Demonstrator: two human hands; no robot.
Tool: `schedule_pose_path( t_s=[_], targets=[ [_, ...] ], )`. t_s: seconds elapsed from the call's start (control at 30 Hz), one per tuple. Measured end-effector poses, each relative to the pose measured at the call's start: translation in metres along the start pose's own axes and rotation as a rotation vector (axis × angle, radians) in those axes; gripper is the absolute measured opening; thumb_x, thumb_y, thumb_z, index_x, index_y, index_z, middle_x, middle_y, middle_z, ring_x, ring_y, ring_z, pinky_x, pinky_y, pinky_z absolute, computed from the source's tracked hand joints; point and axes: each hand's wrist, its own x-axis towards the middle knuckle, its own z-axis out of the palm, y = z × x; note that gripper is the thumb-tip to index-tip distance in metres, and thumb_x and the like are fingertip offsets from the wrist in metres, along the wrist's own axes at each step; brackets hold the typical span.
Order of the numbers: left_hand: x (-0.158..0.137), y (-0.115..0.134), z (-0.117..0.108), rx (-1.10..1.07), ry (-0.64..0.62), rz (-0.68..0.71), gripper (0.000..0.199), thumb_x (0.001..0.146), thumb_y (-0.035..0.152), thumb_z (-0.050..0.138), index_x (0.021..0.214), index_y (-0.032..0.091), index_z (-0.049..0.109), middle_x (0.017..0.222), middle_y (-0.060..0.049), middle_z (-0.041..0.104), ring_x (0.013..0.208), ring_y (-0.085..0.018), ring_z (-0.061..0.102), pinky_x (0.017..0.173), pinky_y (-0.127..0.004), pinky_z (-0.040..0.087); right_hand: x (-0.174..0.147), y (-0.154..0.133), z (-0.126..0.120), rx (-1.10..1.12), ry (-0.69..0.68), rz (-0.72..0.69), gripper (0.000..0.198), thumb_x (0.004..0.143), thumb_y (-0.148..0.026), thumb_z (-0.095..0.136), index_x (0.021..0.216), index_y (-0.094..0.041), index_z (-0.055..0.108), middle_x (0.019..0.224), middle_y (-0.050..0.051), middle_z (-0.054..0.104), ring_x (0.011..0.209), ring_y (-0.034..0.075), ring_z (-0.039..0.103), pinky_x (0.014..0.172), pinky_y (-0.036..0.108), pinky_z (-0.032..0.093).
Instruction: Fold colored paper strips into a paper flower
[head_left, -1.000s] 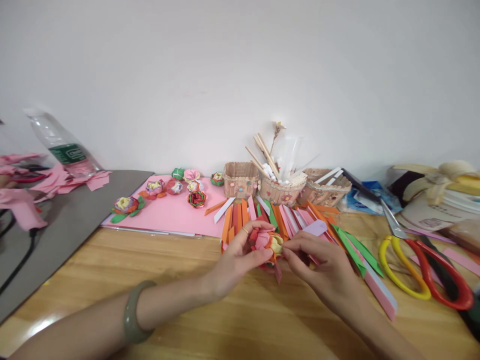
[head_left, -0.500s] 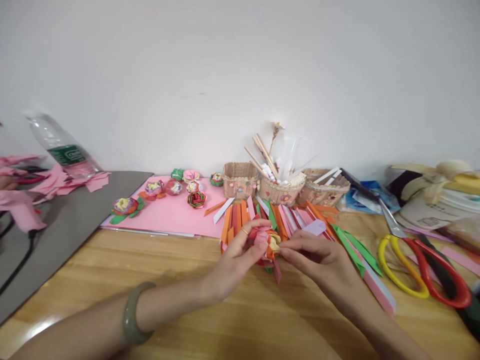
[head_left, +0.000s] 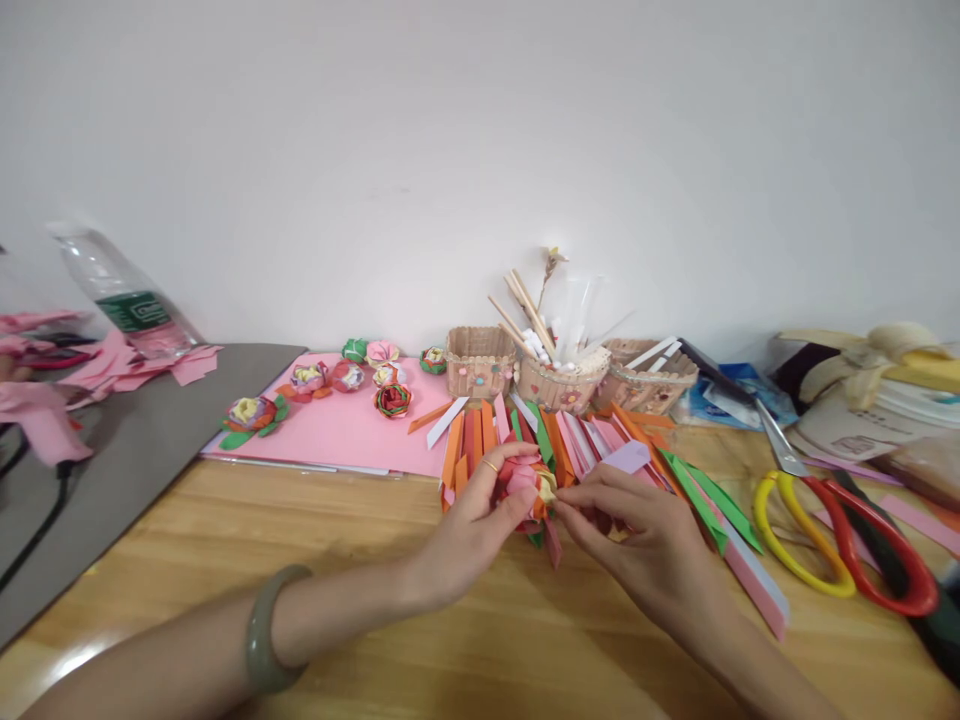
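My left hand (head_left: 480, 520) is closed around a folded paper flower (head_left: 531, 482) with pink, orange and yellow petals and bits of green below. It holds the flower just above the table, in front of a fan of coloured paper strips (head_left: 574, 440). From the right, my right hand (head_left: 637, 515) pinches the pale yellow petals at the flower's edge between thumb and forefinger. The remaining fingers of that hand are curled, and the flower's underside is partly hidden.
Finished paper flowers (head_left: 347, 376) sit on a pink sheet (head_left: 322, 440) at the left. Three small woven baskets (head_left: 480, 362) stand by the wall. Scissors (head_left: 806, 490) with red and yellow handles lie right. A glue gun (head_left: 41, 415) and a bottle (head_left: 135, 300) are far left.
My right hand has shifted slightly left, its fingertips still at the yellow petals. The left hand keeps its hold on the flower almost unmoved.
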Motion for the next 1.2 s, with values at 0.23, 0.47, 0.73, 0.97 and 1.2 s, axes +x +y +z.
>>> schedule_pose_path(
  t_s=[0.23,0.47,0.73,0.97,1.2],
  targets=[
    [0.0008,-0.0006,0.0007,-0.033,-0.014,-0.023,0.037,0.085,0.040,0.043,0.118,0.024,0.039,0.123,-0.005,0.041,0.109,-0.019,0.042,0.082,-0.028,0.048,0.0055,-0.0029,-0.0050,0.146,-0.167,0.098,0.036,0.086,-0.028,0.045,0.058,-0.018,0.066,0.065,0.003,0.059,0.063,0.014,0.056,0.061,0.026,0.042],
    [-0.0005,-0.0027,0.0012,-0.012,-0.010,-0.021,0.038,0.085,0.040,0.043,0.119,0.024,0.039,0.123,-0.007,0.042,0.109,-0.021,0.043,0.083,-0.032,0.047,0.0051,0.0011,-0.0019,0.028,-0.150,0.109,0.035,0.085,-0.029,0.047,0.056,-0.018,0.064,0.063,0.002,0.056,0.060,0.014,0.052,0.056,0.025,0.039],
    [-0.0030,0.0009,0.0003,0.149,0.025,0.069,0.037,0.086,0.037,0.042,0.119,0.022,0.042,0.121,-0.008,0.046,0.112,-0.021,0.041,0.099,-0.036,0.029,0.0037,0.0000,-0.0006,0.028,-0.109,0.128,0.034,0.082,-0.032,0.050,0.055,-0.018,0.066,0.056,0.001,0.052,0.053,0.012,0.047,0.049,0.023,0.034],
    [-0.0031,-0.0019,0.0010,0.120,0.001,0.055,0.038,0.086,0.039,0.042,0.120,0.023,0.041,0.125,-0.008,0.044,0.111,-0.021,0.044,0.095,-0.034,0.035,0.0068,0.0005,-0.0034,0.224,-0.155,0.260,0.030,0.076,-0.032,0.057,0.052,-0.017,0.068,0.058,0.001,0.056,0.057,0.013,0.051,0.057,0.024,0.040],
    [-0.0041,0.0002,0.0010,0.186,0.008,0.079,0.038,0.087,0.038,0.039,0.121,0.022,0.040,0.125,-0.008,0.044,0.109,-0.021,0.045,0.096,-0.035,0.033,0.0076,0.0006,0.0025,0.400,-0.130,0.409,0.022,0.069,-0.030,0.062,0.051,-0.016,0.064,0.055,0.000,0.056,0.055,0.012,0.050,0.056,0.023,0.038]
  ],
)
